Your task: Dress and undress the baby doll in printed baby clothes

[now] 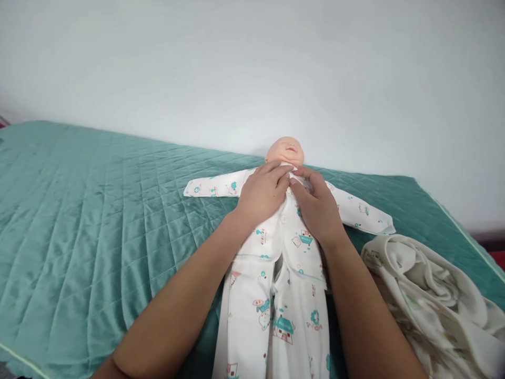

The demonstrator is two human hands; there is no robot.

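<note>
White printed top [303, 252] on doll [284, 149], lying on its back on green quilted cover [130, 226], head close to pale wall [244, 68]. Sleeves spread out to both sides. Left hand [265, 192] and right hand [319, 205] meet on upper chest, just below chin, fingers bent. Cannot tell whether either grip pinches fabric. Pale button [283, 219] below fingertips. Matching trousers [246, 310] between forearms. Cream cloth [430, 284] bunched beside right forearm.
</note>
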